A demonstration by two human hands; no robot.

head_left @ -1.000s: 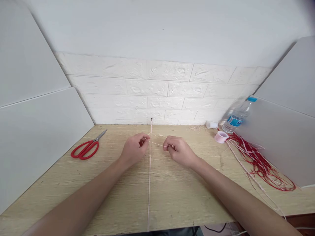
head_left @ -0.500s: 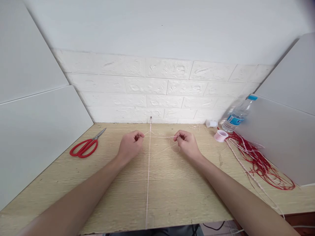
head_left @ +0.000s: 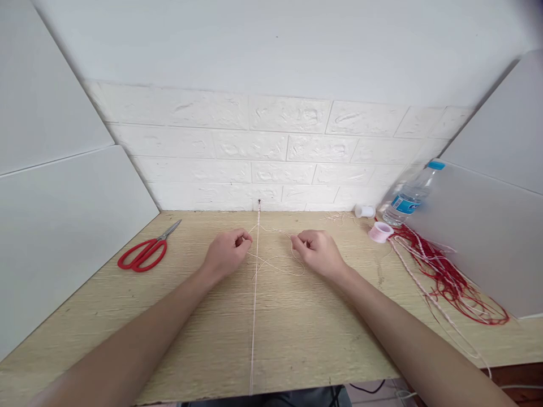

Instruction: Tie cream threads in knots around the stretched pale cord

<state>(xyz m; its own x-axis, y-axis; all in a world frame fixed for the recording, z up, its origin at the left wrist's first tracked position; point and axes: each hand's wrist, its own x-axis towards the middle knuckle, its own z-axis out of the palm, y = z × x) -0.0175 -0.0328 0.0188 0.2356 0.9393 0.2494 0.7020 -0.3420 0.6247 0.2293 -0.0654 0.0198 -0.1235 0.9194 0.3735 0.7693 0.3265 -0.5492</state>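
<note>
A pale pink cord (head_left: 255, 294) runs taut from a small dark hole in the wall to the table's front edge, braided near the wall. Thin threads branch from the end of its braided part. My left hand (head_left: 228, 251), left of the cord, has thumb and forefinger pinched on one thin thread (head_left: 275, 269), whose slack crosses the cord and curves right. On the cord's other side my right hand (head_left: 319, 252) is closed, its fingertips at the thread leading from the braid; they appear to pinch it. The exact grip is hidden by the fingers.
Red-handled scissors (head_left: 144, 254) lie at the left. To the right are a pink thread spool (head_left: 380, 232), a white spool (head_left: 365, 211), a water bottle (head_left: 407, 198) and a heap of red cords (head_left: 453, 282). White panels (head_left: 72, 226) flank the table.
The thread stretched straight between my hands has gone slack and hangs in a loop across the cord. My right hand has moved slightly left, and my left hand slightly right.
</note>
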